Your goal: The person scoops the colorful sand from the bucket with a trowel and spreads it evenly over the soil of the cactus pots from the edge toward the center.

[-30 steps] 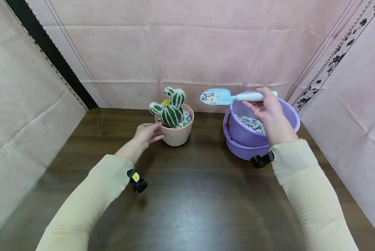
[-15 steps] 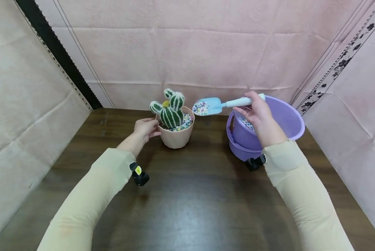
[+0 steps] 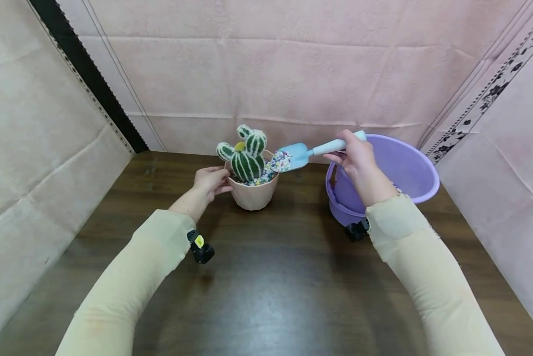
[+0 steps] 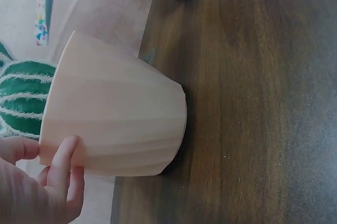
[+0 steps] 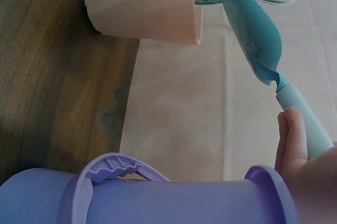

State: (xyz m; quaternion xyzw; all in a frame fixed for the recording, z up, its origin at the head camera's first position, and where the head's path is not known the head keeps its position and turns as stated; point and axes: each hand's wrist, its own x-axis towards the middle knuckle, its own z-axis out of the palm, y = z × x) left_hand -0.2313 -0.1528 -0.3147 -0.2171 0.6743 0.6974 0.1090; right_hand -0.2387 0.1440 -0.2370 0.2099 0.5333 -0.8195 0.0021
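Note:
A pale pink flowerpot (image 3: 254,196) with colourful pebbles (image 3: 261,179) and a striped green cactus (image 3: 247,165) stands on the table. My left hand (image 3: 210,184) pinches its left rim, thumb at the edge and fingers against the outer wall (image 4: 113,113). My right hand (image 3: 357,160) grips the pale handle of a light blue trowel (image 3: 298,156). Multicoloured pebbles (image 3: 281,161) lie heaped at the trowel's tip, which overlaps the pot's right rim in the head view. From the right wrist, the trowel's underside (image 5: 258,29) shows beside the cactus, its load hidden.
On the right, one purple bucket (image 3: 404,160) sits in another purple container (image 3: 341,210), under my right forearm. A pink cloth wall (image 3: 270,79) rises behind the table (image 3: 257,277), with more cloth along both sides.
My right hand has carried the loaded trowel left and down, from over the purple bucket to the pot's rim. My left hand stays at the pot. The head view has shifted slightly.

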